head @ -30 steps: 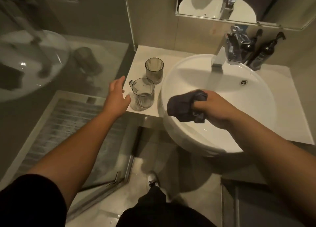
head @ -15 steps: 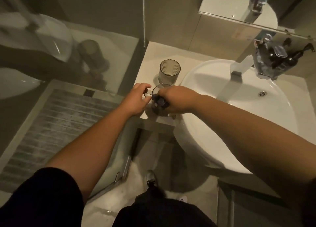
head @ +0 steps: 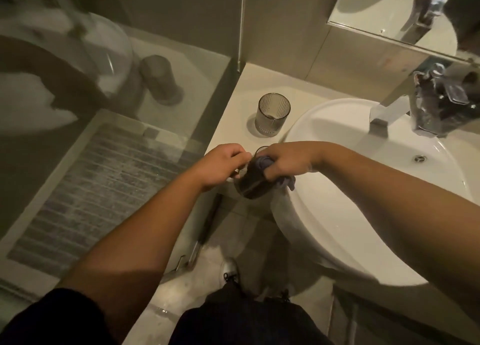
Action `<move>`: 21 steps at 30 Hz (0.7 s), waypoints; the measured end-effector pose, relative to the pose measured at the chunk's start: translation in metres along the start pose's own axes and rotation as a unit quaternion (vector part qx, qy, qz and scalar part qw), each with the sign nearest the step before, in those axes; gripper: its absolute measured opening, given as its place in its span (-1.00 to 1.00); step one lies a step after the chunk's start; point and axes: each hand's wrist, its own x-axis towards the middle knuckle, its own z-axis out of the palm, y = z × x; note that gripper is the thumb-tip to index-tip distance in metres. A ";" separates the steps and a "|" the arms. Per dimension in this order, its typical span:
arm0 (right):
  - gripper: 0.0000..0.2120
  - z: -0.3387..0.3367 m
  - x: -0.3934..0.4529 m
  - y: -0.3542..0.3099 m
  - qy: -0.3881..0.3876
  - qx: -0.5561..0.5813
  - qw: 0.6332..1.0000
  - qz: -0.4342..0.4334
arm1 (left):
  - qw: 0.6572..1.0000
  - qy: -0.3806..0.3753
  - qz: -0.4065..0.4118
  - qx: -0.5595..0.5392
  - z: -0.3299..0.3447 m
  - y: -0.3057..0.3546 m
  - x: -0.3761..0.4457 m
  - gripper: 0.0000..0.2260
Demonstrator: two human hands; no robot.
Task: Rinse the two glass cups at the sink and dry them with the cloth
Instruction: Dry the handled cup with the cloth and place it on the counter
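A glass cup with a handle [head: 250,186] is held tilted off the counter's front edge, beside the basin. My left hand [head: 223,167] grips its handle side. My right hand [head: 285,160] presses a dark cloth [head: 262,163] down into the cup; a tail of the cloth hangs out below my fingers. A second glass cup [head: 272,114], ribbed and without a handle, stands upright on the white counter [head: 241,85] just behind my hands.
The round white basin [head: 337,228] fills the right side, with a chrome tap [head: 384,113] and dark bottles [head: 441,106] behind it. A glass shower screen [head: 130,111] rises along the counter's left edge. A mirror [head: 389,9] hangs above.
My left hand reached the handled cup and took hold of it. My right hand brought the cloth from over the basin into the cup, and the cup now sits lifted and tilted.
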 end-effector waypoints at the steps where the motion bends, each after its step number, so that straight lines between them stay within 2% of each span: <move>1: -0.84 0.000 -0.011 -0.002 -0.017 0.032 0.999 -0.003 | 1.000 0.014 0.008 0.005 0.003 0.004 -0.006 -0.72; 2: -0.90 0.002 -0.024 -0.007 -0.027 0.044 0.999 -0.007 | 0.999 0.029 0.020 0.013 0.006 0.010 -0.012 -0.68; 3: -0.85 0.005 -0.032 -0.008 -0.021 0.024 0.999 -0.012 | 0.998 0.044 0.033 0.028 0.010 0.017 -0.017 -0.67; 5: -0.64 0.014 -0.044 -0.006 0.045 -0.094 0.994 -0.038 | 0.993 0.070 0.070 0.071 0.017 0.034 -0.026 -0.71; 6: -0.61 0.020 -0.049 -0.002 0.107 -0.158 0.980 -0.050 | 0.988 0.083 0.092 0.090 0.022 0.044 -0.030 -0.73; 9: -0.70 0.028 -0.069 0.011 0.279 -0.264 0.920 -0.084 | 0.975 0.116 0.155 0.109 0.038 0.074 -0.045 -0.79; 11: -0.81 0.025 -0.091 0.016 0.332 -0.288 0.890 -0.119 | 0.970 0.127 0.190 0.079 0.048 0.089 -0.055 -0.81; 13: -0.92 0.019 -0.116 0.021 0.348 -0.309 0.868 -0.170 | 0.967 0.161 0.195 -0.013 0.057 0.099 -0.057 -0.82; 15: -0.92 0.016 -0.139 0.023 0.345 -0.333 0.855 -0.198 | 0.967 0.183 0.107 -0.144 0.063 0.103 -0.049 -0.79; 16: -0.91 0.015 -0.148 0.023 0.342 -0.346 0.850 -0.202 | 0.968 0.132 0.037 -0.210 0.066 0.106 -0.044 -0.70; 18: -0.90 0.017 -0.164 0.022 0.326 -0.368 0.846 -0.206 | 0.947 -0.032 -0.072 -0.310 0.078 0.111 -0.038 -0.45; 19: -0.88 0.018 -0.169 0.022 0.318 -0.375 0.846 -0.205 | 0.933 -0.076 -0.094 -0.340 0.086 0.114 -0.037 -0.37; 21: -0.81 0.018 -0.179 0.024 0.313 -0.372 0.851 -0.198 | 0.921 -0.065 -0.090 -0.374 0.101 0.124 -0.038 -0.34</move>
